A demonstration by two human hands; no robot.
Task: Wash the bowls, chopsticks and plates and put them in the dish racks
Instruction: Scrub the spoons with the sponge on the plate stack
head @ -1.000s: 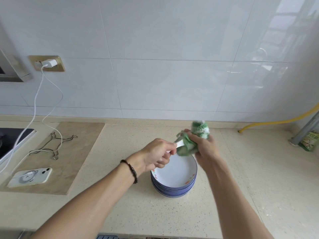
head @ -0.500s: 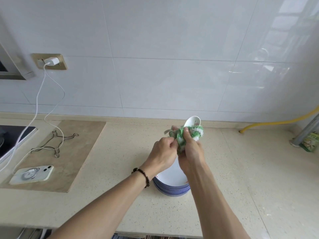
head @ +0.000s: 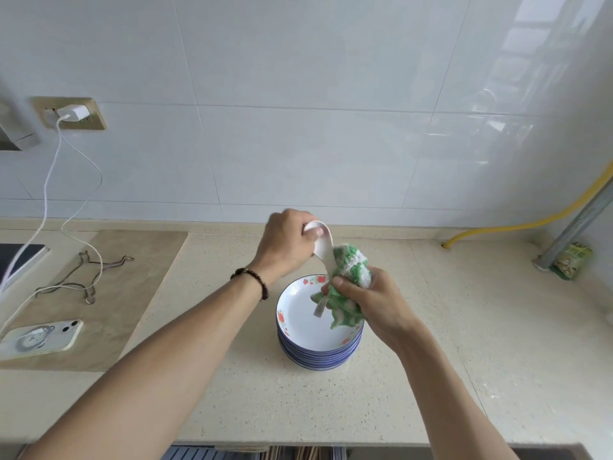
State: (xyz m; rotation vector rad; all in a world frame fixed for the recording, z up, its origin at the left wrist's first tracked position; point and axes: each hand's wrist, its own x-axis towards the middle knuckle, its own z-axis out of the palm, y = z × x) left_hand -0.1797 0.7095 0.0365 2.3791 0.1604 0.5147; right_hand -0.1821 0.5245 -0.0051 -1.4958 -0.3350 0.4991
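Observation:
A stack of several blue-rimmed white plates (head: 300,322) with red flower prints sits on the beige counter. Above its far edge my left hand (head: 287,247) grips the bowl end of a white ceramic spoon (head: 323,249). The spoon's handle runs down into a green-and-white cloth (head: 350,287). My right hand (head: 373,303) holds that cloth wrapped round the handle, over the right side of the top plate. Both hands are clear of the plates.
A phone (head: 41,335) lies at the left on a tan mat, with a white charging cable (head: 49,180) running up to a wall socket. A wire rack piece (head: 88,277) lies on the mat. A yellow hose (head: 517,224) and metal pipe (head: 577,224) stand at the right. A dish rack edge (head: 252,453) shows below.
My left hand has moved up and away to the spoon's bowl end. My right hand with the cloth has slid down the handle toward the plates.

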